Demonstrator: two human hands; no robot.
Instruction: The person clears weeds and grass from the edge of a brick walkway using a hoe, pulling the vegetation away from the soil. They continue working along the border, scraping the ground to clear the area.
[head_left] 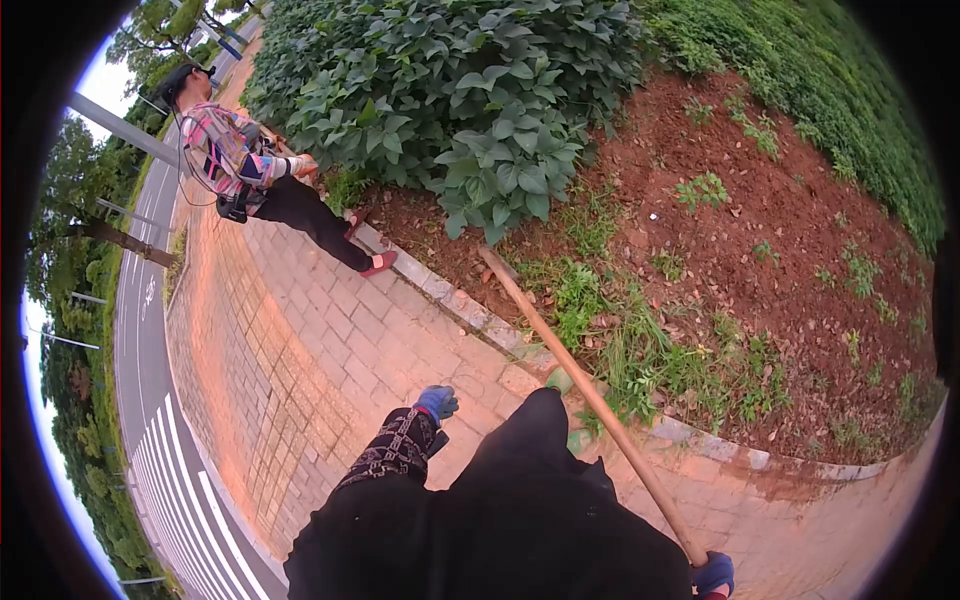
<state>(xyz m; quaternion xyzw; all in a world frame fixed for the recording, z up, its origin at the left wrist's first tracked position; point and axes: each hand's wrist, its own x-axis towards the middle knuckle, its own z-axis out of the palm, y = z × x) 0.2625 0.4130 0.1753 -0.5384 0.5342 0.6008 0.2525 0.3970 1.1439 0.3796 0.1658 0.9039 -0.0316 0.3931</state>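
My right hand [713, 573], in a blue glove, is wrapped round the near end of a long wooden pole [590, 390] at the bottom right. The pole slants up and away to the bed's edge. Its far end rests by the leafy bush, and I cannot make out any tool head there. My left hand [437, 403], also in a blue glove, hangs over the paving in front of my body. Its fingers look loosely curled, with nothing visible in them. Weeds [635, 345] grow beside the pole on its right.
A stone kerb [450, 297] divides the brick pavement [330, 310] from a sloping red-soil bed [680, 250]. A dense green bush [470, 90] overhangs the kerb. Another person [265, 170] stands at the kerb on the left. Beyond lies a road [150, 300] with a zebra crossing.
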